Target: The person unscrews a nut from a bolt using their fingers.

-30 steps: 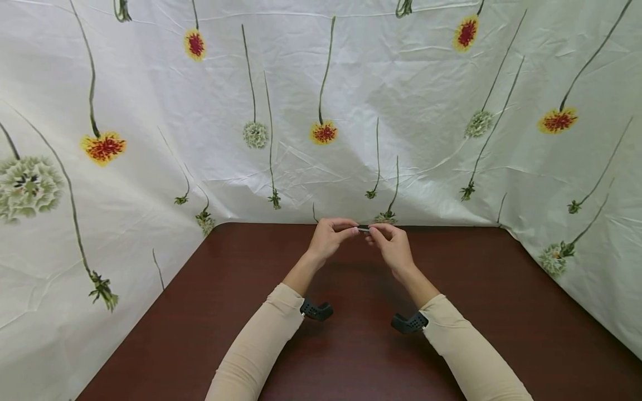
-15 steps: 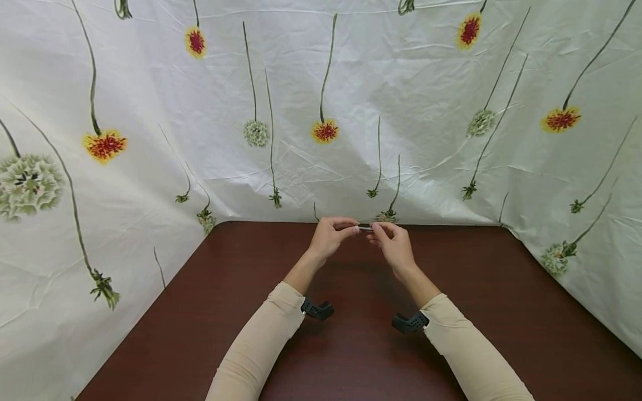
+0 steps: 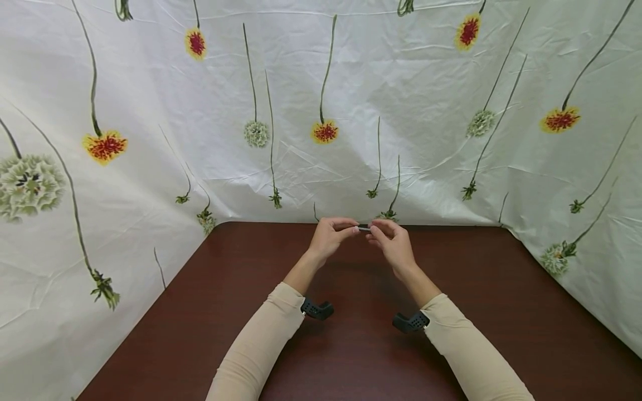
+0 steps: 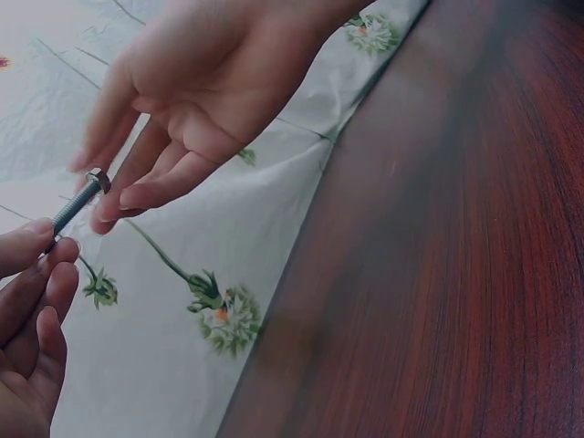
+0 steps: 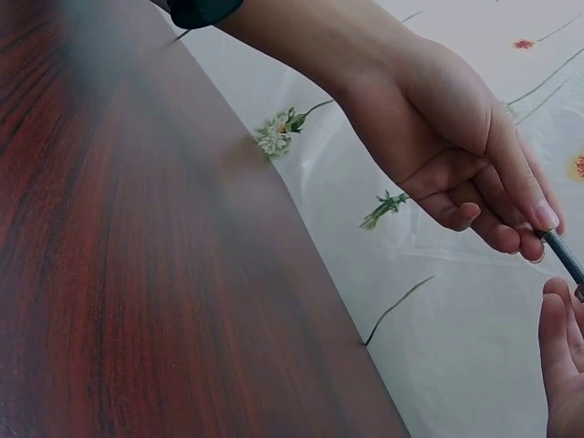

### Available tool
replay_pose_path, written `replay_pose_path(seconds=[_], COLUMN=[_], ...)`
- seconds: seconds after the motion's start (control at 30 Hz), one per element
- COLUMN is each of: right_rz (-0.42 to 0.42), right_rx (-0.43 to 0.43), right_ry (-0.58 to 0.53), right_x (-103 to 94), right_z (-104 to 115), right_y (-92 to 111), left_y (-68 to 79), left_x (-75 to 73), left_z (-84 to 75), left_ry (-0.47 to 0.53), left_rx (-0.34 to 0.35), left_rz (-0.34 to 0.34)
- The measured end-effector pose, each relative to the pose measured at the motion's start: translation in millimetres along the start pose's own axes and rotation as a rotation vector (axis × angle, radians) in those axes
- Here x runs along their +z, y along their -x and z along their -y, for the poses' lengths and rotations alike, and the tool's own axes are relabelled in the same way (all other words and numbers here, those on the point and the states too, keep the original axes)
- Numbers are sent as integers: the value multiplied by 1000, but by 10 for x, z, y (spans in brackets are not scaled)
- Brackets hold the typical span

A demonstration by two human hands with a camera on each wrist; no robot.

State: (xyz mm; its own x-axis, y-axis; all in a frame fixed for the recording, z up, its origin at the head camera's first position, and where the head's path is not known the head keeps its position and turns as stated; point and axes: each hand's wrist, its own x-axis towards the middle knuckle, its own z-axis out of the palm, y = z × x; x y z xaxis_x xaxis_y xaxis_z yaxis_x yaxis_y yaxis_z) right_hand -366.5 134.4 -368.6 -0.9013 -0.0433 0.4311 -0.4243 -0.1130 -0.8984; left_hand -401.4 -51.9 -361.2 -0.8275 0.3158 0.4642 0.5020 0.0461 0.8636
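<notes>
A threaded metal bolt (image 4: pixel 73 207) with a hex-shaped end is held up between the two hands, at the table's far edge in the head view. My left hand (image 3: pixel 326 239) pinches its shank between thumb and fingertips. At the hex end, my right hand (image 3: pixel 398 249) has its fingers loosely spread around the metal, tips close beside it. In the left wrist view the right hand's palm and relaxed fingers show behind that end. The right wrist view shows the left thumb (image 5: pixel 538 205) on the shank, with the right fingers (image 5: pixel 555 328) just below the hex end.
A dark reddish-brown table (image 3: pixel 351 356) lies beneath both forearms. Behind and beside it hangs a pale sheet (image 3: pixel 281 67) printed with flowers. Dark bands (image 3: pixel 317 309) are worn on both wrists over beige sleeves.
The right fingertips have shifted slightly at the bolt: half a second ago the thumb and index were closer together, and now they stand further apart. The left hand keeps its place.
</notes>
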Motion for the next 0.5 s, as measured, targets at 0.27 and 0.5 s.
replay_pose_path(seconds=[0.27, 0.5], right_rz=[5, 6], right_rx=[-24, -76], right_ry=[59, 125], right_x=[-8, -18], right_z=[-15, -27], right_y=[-13, -16], left_y=[10, 10], left_x=[-2, -3], left_z=[4, 8], left_ry=[-7, 13], left_rx=[-6, 10], left_rz=[-15, -13])
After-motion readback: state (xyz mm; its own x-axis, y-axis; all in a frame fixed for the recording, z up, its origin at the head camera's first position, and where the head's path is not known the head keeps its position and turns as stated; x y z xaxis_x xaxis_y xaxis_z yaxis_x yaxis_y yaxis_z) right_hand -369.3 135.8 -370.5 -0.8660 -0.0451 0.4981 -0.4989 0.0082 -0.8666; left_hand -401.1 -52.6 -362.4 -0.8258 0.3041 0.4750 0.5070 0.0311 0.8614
